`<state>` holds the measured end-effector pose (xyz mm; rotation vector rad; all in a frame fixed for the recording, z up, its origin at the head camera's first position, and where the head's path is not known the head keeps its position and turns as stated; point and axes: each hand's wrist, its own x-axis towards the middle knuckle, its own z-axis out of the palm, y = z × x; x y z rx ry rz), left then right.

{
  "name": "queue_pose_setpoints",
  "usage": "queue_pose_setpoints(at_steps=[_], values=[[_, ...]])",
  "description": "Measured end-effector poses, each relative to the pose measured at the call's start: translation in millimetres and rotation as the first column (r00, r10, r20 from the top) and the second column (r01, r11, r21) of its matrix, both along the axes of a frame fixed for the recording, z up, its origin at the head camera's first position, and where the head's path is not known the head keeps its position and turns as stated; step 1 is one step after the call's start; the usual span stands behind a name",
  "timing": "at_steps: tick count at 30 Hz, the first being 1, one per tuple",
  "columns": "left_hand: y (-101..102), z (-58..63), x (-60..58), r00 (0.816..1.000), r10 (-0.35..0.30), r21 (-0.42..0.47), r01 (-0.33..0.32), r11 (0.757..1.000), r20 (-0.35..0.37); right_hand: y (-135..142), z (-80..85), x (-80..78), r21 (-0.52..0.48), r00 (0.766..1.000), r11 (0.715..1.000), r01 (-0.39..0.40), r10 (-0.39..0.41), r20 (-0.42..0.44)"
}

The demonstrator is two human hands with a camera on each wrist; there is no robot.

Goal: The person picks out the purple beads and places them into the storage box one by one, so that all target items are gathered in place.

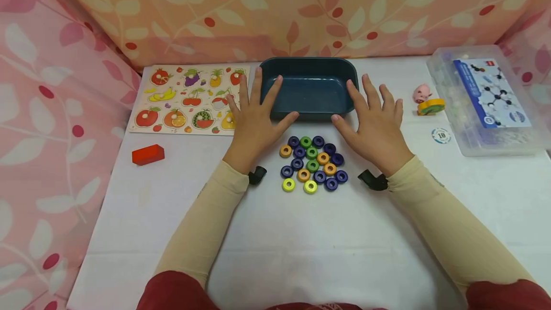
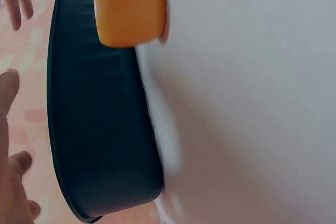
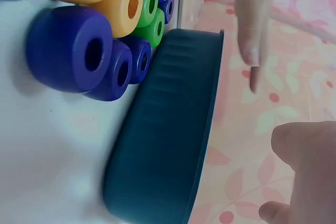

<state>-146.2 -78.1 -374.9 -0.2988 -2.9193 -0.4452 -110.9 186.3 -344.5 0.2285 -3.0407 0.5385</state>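
My left hand (image 1: 257,126) is spread with straight fingers, overlapping the left end of a dark teal tub (image 1: 307,116) in the head view. Fingers of my right hand (image 1: 376,128) are spread too, the index fingertip over the tub's right rim. Neither hand holds anything. Between the wrists, on the white cloth, lies a cluster of round beads with holes: purple (image 1: 319,177), green (image 1: 312,166), orange (image 1: 303,175) and yellow (image 1: 310,187). In the right wrist view, purple beads (image 3: 71,50) stand close before the tub (image 3: 163,124). An orange bead (image 2: 130,8) shows large in the left wrist view.
A fruit puzzle board (image 1: 172,102) lies at the back left, with a red block (image 1: 148,155) in front of it. To the right are a pink pig toy (image 1: 422,93), a yellow-and-green piece (image 1: 431,106), a chip marked 10 (image 1: 441,135) and a clear plastic case (image 1: 469,130).
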Motion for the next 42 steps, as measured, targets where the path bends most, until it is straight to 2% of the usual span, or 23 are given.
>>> queue_pose_setpoints(at_steps=[9,13,18,25,29,33,38,42], values=[[1,1.5,-7.4,0.996,0.041,-0.021,-0.04,0.999,0.076,11,0.1,21.6,-0.049,1.0,0.999,-0.011,0.012,0.011],[1,1.8,-11.5,0.992,0.048,-0.018,-0.047,0.999,0.113,16,-3.7,33.6,-0.12,0.999,0.991,-0.051,0.052,0.001],[0,0.2,-16.9,0.987,0.04,0.014,-0.043,0.999,0.153,20,-15.9,44.3,-0.226,0.994,0.969,-0.103,0.107,0.006],[-1,0.7,-22.0,0.974,0.02,0.117,-0.048,0.992,0.228,22,-30.8,52.5,-0.371,0.982,0.923,-0.099,0.15,0.113],[-1,2.3,-22.3,0.964,0.015,0.163,-0.061,0.985,0.266,22,-35.5,55.4,-0.404,0.976,0.91,-0.091,0.163,0.147],[0,4.2,-23.2,0.952,0.02,0.208,-0.087,0.974,0.305,23,-38.4,54.2,-0.404,0.963,0.912,-0.07,0.167,0.21],[1,7.1,-27.2,0.934,0.032,0.278,-0.138,0.951,0.356,21,-41.5,50.2,-0.378,0.937,0.925,-0.019,0.148,0.316],[2,8.0,-30.3,0.925,0.046,0.323,-0.178,0.929,0.376,20,-42.3,46.7,-0.371,0.927,0.929,0.0,0.139,0.349]])
